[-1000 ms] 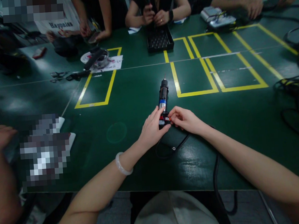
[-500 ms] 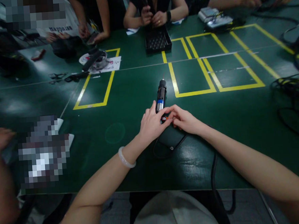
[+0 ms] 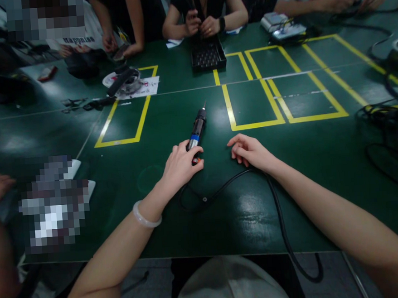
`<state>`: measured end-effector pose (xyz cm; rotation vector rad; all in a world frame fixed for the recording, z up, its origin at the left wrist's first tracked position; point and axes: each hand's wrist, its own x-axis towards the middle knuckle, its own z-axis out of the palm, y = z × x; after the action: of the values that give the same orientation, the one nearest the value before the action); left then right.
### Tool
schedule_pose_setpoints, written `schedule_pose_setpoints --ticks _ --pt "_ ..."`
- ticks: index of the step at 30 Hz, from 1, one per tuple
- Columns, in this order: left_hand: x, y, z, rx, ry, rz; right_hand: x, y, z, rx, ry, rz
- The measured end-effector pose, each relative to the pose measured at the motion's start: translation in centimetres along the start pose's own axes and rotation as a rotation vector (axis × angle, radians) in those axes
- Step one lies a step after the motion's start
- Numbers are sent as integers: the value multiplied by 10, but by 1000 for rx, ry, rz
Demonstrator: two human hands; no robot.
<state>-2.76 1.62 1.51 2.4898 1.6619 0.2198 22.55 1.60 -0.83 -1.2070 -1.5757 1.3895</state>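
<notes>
An electric screwdriver (image 3: 196, 130) with a black front, a blue band and a silver body lies on the green table (image 3: 177, 232), its thin bit pointing away and slightly right. Over its rear end rests my left hand (image 3: 182, 161), thumb and fingers curled around it; a small orange part shows between them. A white bracelet is on that wrist. My right hand (image 3: 248, 151) is apart from the tool, low over the table, fingers loosely curled with the index partly extended and nothing visible in them. The black cable (image 3: 235, 179) runs from the tool below my right hand and off the table's front edge.
Yellow tape outlines (image 3: 258, 125) mark the table. Across it, a person holds a red-and-black tool above a black tray (image 3: 208, 60) of small parts. A tape roll (image 3: 131, 81) lies on paper at left; coiled cables (image 3: 390, 124) lie at right. Another person's arm is at far left.
My left hand has moved left with the screwdriver, whose bit now tilts more to the right. My right hand has come off the tool's rear end, and the two hands are now apart.
</notes>
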Motion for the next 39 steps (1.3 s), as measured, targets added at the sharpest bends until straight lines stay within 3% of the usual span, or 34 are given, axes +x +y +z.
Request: schedule_pose_setpoints --ticks 13,19,26,33,39 --pt "1 -172 -23 80 7 -247 0 4 3 -37 -12 19" --pt "1 -223 -37 126 21 -435 -1 5 4 -51 -21 13" --pt "-9 -248 -42 125 73 -564 -1 6 4 -63 -29 14" --pt "-14 -236 -44 170 71 -661 -2 3 6 -72 -40 12" --pt "-13 -229 -50 210 -1 -689 -2 2 6 -84 -36 14"
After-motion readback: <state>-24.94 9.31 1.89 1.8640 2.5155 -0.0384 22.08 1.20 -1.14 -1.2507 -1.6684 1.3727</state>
